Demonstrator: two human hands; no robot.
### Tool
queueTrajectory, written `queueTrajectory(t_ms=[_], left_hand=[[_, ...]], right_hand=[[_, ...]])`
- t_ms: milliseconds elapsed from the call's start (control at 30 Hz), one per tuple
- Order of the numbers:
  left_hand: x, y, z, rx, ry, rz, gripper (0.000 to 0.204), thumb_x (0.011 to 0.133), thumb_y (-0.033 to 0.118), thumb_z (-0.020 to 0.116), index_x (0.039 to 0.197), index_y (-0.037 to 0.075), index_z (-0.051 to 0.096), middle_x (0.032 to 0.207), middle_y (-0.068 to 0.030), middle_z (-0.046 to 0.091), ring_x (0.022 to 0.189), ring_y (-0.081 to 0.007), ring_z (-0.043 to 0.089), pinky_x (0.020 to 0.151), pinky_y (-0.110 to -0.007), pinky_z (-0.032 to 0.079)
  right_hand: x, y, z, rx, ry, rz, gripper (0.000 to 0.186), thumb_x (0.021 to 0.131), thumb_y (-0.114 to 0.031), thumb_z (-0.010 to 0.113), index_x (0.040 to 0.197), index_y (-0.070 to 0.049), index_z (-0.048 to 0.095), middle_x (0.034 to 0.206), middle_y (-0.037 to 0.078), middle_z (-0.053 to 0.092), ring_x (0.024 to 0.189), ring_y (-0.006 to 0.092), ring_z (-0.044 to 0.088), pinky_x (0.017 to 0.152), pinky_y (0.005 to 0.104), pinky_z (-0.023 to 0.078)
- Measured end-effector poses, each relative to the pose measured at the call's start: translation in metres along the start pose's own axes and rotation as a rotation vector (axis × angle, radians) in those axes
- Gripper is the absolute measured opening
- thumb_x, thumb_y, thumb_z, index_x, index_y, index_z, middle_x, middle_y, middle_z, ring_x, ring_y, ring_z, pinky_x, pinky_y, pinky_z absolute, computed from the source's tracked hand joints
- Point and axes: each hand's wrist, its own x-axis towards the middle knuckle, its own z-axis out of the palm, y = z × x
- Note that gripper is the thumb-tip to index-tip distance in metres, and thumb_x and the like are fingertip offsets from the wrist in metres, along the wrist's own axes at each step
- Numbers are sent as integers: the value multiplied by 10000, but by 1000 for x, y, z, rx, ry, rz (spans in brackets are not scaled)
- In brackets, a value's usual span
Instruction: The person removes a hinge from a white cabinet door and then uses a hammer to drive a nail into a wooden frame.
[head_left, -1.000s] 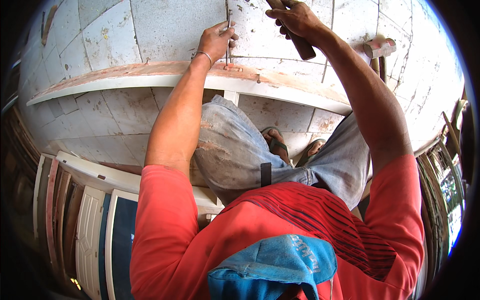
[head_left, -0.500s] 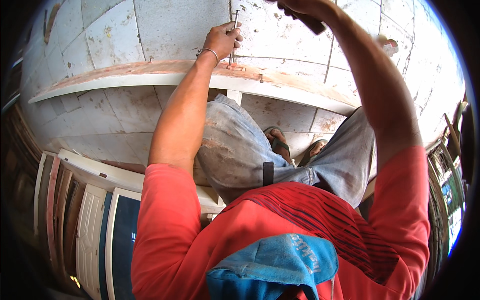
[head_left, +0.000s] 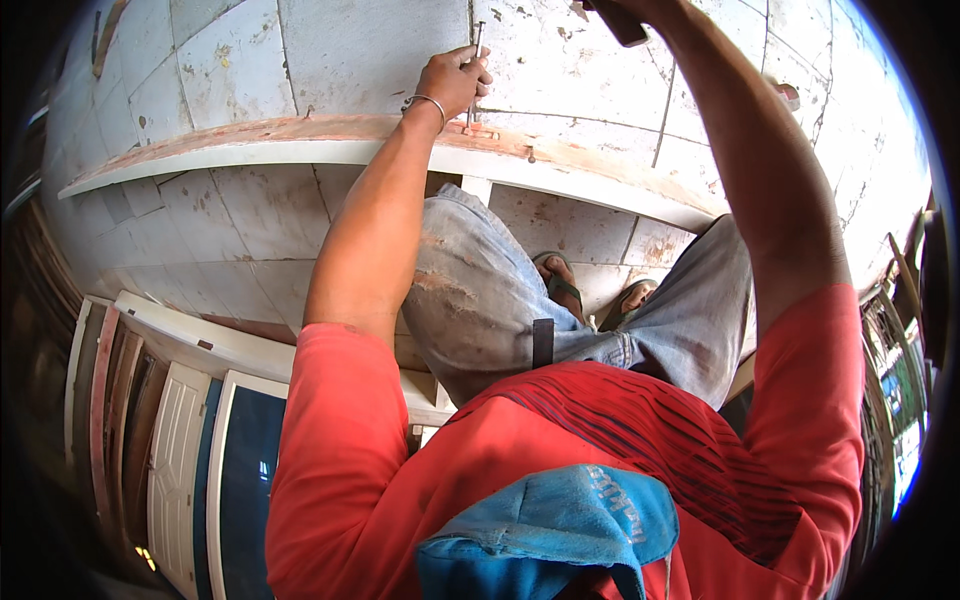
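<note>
My left hand (head_left: 455, 82), a metal bangle at its wrist, is closed round a thin steel chisel (head_left: 479, 38). The chisel stands nearly upright, its lower end at a reddish patch on the top of a long wooden plank (head_left: 270, 133) with a white front face. Raised at the upper edge, my right hand (head_left: 648, 7) is mostly cut off by the picture. It grips a dark-handled tool (head_left: 622, 24), whose blunt dark end shows; the tool's head is out of view. A small dark hole or peg (head_left: 531, 155) marks the plank right of the chisel.
The plank runs across in front of my knees, above a floor of worn pale tiles (head_left: 230, 70). A small roundish object (head_left: 788, 96) lies beyond my right forearm. Panelled door leaves (head_left: 180, 470) and boards lean at the lower left; more timber (head_left: 900, 330) stands at the right.
My right hand and its tool have moved slightly up, further out of the picture. My left hand stays on the chisel at the plank; the whole view has shifted a little.
</note>
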Motion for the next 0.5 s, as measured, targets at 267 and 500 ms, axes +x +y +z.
queueTrajectory(t_ms=[267, 500], left_hand=[[-4, 0, 1, -8, 13, -17, 293, 1001, 176, 576, 1230, 8, 649, 825, -61, 692, 682, -117, 636, 640, -275, 549], [-3, 7, 5, -78, 14, -80, 294, 1018, 133, 502, 1267, 13, 601, 889, -95, 701, 752, -142, 659, 653, -269, 541]], right_hand=[[-17, 31, 4, -38, -153, 42, 267, 886, -289, 707, 925, -31, 649, 668, 48, 603, 515, 151, 565, 465, 319, 494], [-65, 32, 19, -39, -181, 109, 295, 897, -286, 692, 990, -17, 615, 695, 48, 588, 544, 150, 562, 473, 312, 488]])
